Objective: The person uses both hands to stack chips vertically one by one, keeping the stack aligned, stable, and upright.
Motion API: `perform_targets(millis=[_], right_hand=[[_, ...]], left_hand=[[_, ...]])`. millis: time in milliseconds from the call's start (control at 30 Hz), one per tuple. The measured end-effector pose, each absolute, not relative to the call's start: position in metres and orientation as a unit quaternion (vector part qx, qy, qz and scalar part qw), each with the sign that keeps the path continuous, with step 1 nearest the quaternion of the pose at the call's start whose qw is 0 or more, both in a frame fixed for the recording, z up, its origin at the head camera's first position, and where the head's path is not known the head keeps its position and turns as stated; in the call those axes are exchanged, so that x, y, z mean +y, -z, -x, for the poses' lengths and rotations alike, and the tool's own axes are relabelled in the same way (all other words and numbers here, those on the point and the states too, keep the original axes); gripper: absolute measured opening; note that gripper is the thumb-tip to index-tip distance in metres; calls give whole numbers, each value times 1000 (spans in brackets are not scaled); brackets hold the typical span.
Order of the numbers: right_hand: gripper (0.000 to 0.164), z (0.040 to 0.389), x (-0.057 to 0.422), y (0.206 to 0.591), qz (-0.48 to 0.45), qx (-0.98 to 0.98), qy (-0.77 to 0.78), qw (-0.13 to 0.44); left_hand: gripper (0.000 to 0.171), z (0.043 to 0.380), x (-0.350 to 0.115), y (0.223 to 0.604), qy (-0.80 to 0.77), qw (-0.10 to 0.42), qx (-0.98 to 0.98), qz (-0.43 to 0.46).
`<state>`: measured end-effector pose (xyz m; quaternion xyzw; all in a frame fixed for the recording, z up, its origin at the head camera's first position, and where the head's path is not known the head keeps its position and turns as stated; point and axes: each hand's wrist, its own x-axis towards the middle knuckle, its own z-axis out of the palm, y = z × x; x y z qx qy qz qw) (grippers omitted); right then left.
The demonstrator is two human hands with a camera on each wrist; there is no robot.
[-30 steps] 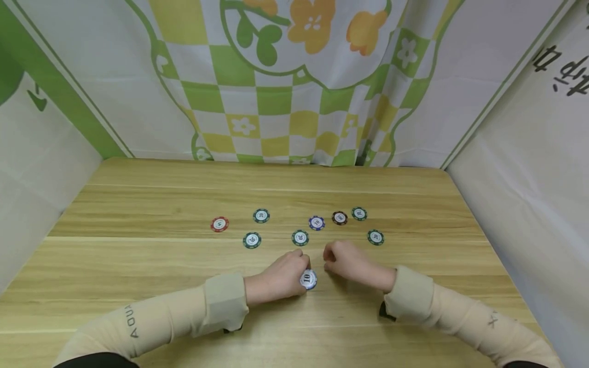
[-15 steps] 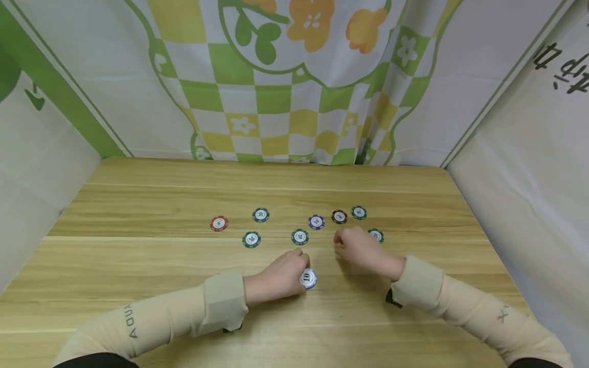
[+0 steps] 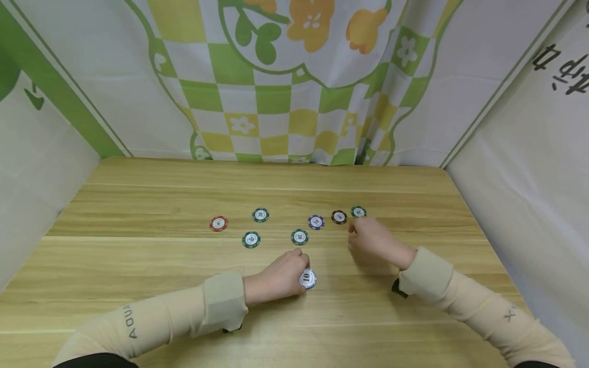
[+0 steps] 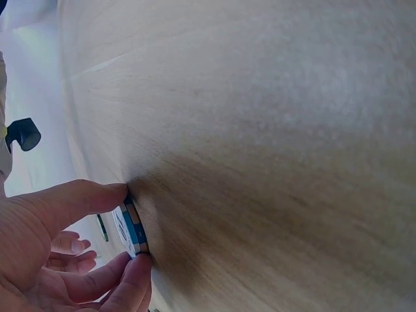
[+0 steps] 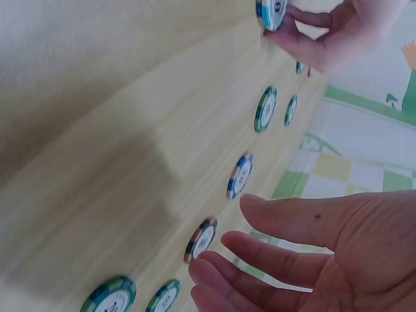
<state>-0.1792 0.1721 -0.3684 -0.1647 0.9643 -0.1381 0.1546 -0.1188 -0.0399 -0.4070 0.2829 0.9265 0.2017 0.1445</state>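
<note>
Between thumb and fingertips my left hand (image 3: 280,276) pinches a white-and-blue poker chip (image 3: 308,278) marked 10, low over the table; its striped edge shows in the left wrist view. My right hand (image 3: 375,240) hovers above the right end of the laid-out chips, holding nothing, thumb and bent fingers apart. Nearest to it lie a black poker chip (image 3: 339,216) and a green poker chip (image 3: 359,211). Another green chip (image 5: 110,298) shows at the bottom of the right wrist view and is hidden under the hand in the head view. A blue chip (image 3: 316,222) lies left of the black one.
Further left on the wooden table (image 3: 152,204) lie a red chip (image 3: 218,223) and several green chips (image 3: 251,239), all flat and spaced apart. A patterned curtain (image 3: 285,102) hangs along the back edge, and a white sheet (image 3: 529,179) stands on the right.
My right hand has moved right and farther from me, now covering the rightmost green chip in the head view. My left hand stays put with its chip.
</note>
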Motion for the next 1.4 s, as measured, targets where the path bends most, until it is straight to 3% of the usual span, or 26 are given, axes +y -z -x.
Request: perform_targets(millis=[1400], right_hand=[[43,212,224,384,63,951,213,215]], left_hand=[[36,117,-41,406,-194,140,929,-284]])
